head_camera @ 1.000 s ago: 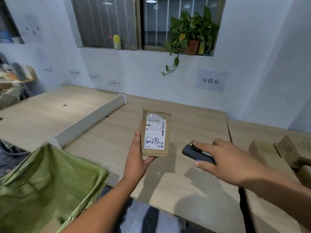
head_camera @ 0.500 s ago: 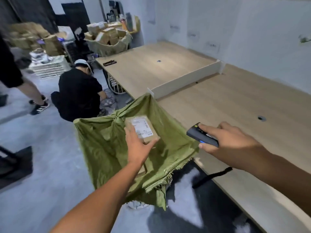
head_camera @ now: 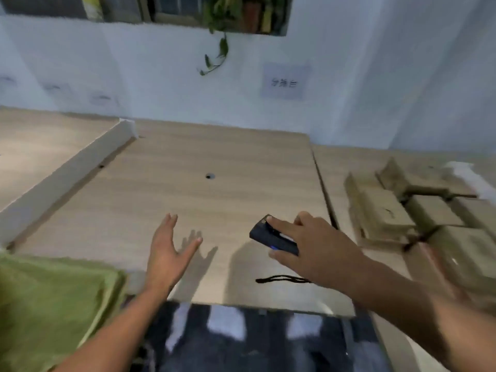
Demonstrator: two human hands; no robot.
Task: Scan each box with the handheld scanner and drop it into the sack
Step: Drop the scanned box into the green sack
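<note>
My right hand (head_camera: 314, 242) grips a black handheld scanner (head_camera: 271, 237) above the wooden table (head_camera: 214, 200), its wrist strap (head_camera: 281, 279) dangling below. My left hand (head_camera: 167, 248) hovers over the table's front part with fingers spread and nothing in it. The green woven sack (head_camera: 48, 304) hangs at the lower left, beside the table's front edge. Several brown cardboard boxes (head_camera: 386, 213) lie in a pile on the table to the right of my right hand, blurred by motion.
A white divider board (head_camera: 67, 178) runs across the table on the left. The white wall (head_camera: 161, 76) behind carries a paper sign (head_camera: 284, 81) and a trailing plant (head_camera: 217, 55) under the window. Dark floor shows below the table edge.
My left hand held a labelled box, carried it left over the sack and let it go; it is now empty above the table. The view swung back from the sack to the table.
</note>
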